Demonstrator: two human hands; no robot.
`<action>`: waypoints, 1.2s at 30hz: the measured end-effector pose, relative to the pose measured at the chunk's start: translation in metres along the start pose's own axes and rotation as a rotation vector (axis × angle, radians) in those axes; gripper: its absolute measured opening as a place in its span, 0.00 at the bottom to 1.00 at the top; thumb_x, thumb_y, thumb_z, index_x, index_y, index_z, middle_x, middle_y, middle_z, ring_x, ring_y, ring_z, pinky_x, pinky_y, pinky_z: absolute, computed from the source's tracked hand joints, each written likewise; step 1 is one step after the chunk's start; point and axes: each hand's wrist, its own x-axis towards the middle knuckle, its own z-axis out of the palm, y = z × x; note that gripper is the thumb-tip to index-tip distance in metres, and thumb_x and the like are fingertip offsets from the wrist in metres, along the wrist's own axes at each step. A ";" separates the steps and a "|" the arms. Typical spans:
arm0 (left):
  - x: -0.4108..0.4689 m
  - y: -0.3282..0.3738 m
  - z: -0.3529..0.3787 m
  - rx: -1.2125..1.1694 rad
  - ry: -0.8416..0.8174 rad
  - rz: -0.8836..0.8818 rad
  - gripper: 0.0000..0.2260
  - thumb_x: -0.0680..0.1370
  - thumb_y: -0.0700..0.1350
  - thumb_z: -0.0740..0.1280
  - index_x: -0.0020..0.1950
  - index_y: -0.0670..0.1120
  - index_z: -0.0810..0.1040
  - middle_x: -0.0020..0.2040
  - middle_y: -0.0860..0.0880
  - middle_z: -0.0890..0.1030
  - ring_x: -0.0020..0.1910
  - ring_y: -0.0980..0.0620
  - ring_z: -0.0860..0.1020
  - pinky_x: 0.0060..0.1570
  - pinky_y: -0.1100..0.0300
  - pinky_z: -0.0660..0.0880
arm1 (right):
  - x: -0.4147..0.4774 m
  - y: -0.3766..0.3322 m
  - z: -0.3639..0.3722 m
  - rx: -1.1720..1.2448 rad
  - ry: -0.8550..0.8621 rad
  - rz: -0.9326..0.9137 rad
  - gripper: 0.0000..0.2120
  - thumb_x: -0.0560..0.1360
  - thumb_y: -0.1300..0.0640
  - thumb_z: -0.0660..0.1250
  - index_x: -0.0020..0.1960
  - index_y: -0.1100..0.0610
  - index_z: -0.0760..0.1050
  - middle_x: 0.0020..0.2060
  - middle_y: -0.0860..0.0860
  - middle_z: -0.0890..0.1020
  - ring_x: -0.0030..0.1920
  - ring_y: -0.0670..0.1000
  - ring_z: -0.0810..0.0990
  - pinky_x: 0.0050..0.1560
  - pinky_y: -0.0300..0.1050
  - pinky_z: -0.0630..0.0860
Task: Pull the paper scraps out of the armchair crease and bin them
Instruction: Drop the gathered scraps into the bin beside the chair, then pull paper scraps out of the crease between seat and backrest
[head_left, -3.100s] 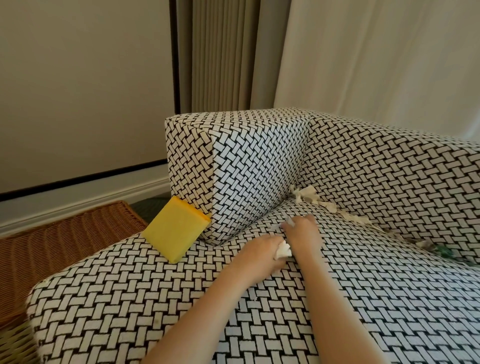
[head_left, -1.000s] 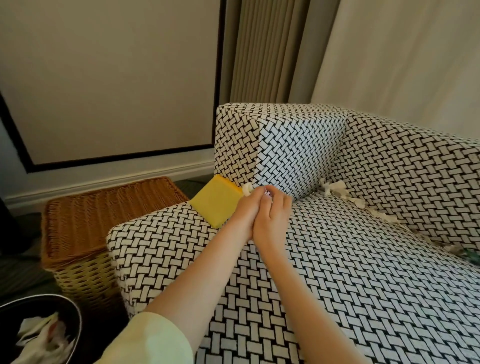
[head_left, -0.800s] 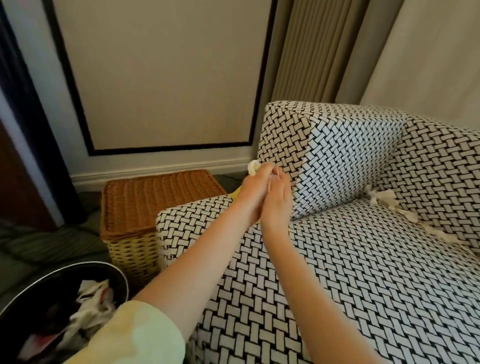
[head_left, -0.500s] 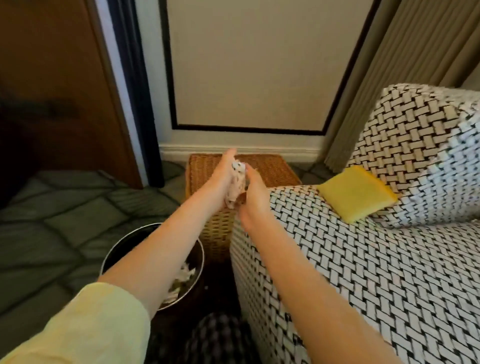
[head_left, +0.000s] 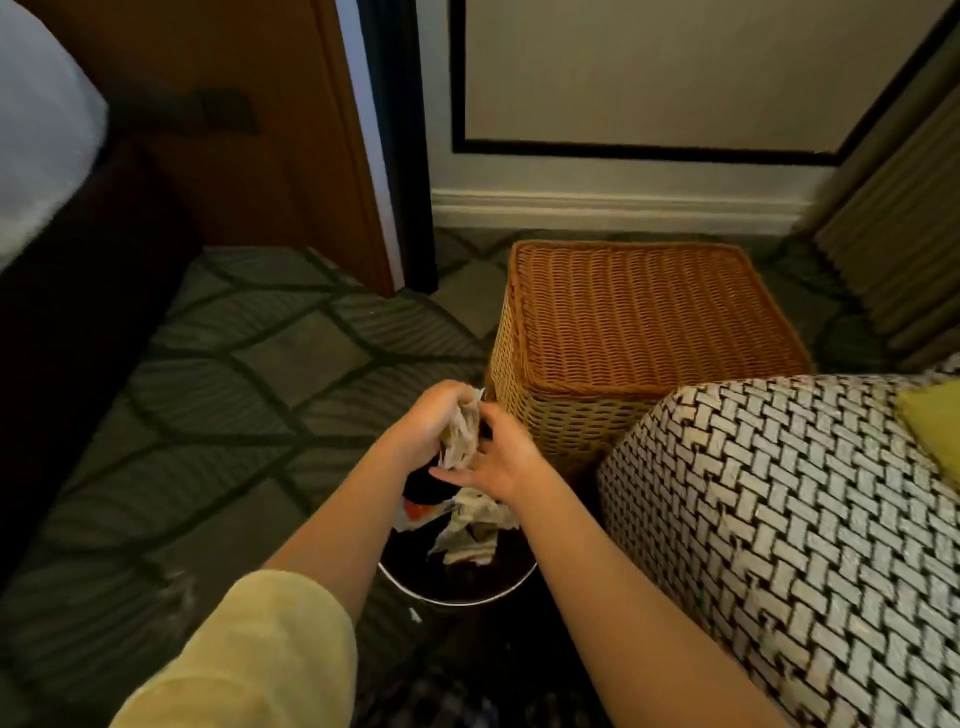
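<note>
Left hand (head_left: 431, 421) grips paper scraps (head_left: 460, 436) over bin (head_left: 457, 597) on patterned carpet (head_left: 234, 389), right hand (head_left: 498, 457) touches them, fingers loose. Wicker basket (head_left: 639, 322) beside armchair (head_left: 779, 519)

Above the round bin (head_left: 457, 603), the left grip (head_left: 431, 421) holds a crumpled wad of paper scraps (head_left: 460, 436). The right grip (head_left: 498, 460) touches its lower end with straight fingers. Loose paper (head_left: 470, 535) lies in the bin, near a wicker basket (head_left: 639, 322) and the armchair (head_left: 779, 519).
</note>
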 end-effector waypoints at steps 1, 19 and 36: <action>0.000 -0.003 -0.001 0.021 -0.020 0.011 0.05 0.75 0.42 0.59 0.49 0.43 0.71 0.41 0.43 0.71 0.41 0.46 0.72 0.41 0.57 0.67 | 0.001 0.003 -0.002 0.008 0.027 0.004 0.13 0.81 0.52 0.54 0.46 0.57 0.73 0.49 0.57 0.76 0.61 0.60 0.71 0.59 0.60 0.69; -0.011 -0.005 -0.019 0.393 -0.007 -0.148 0.14 0.75 0.33 0.60 0.57 0.45 0.77 0.59 0.44 0.77 0.57 0.46 0.74 0.56 0.55 0.70 | -0.033 -0.001 -0.012 0.148 0.254 0.183 0.21 0.80 0.53 0.55 0.71 0.57 0.63 0.71 0.58 0.65 0.71 0.61 0.61 0.70 0.65 0.55; -0.101 0.127 0.202 0.241 -0.500 -0.059 0.07 0.76 0.36 0.64 0.44 0.48 0.77 0.41 0.48 0.81 0.42 0.51 0.79 0.45 0.59 0.75 | -0.192 -0.107 -0.114 0.585 0.543 -0.445 0.05 0.78 0.58 0.61 0.48 0.56 0.76 0.42 0.52 0.80 0.41 0.50 0.79 0.45 0.42 0.76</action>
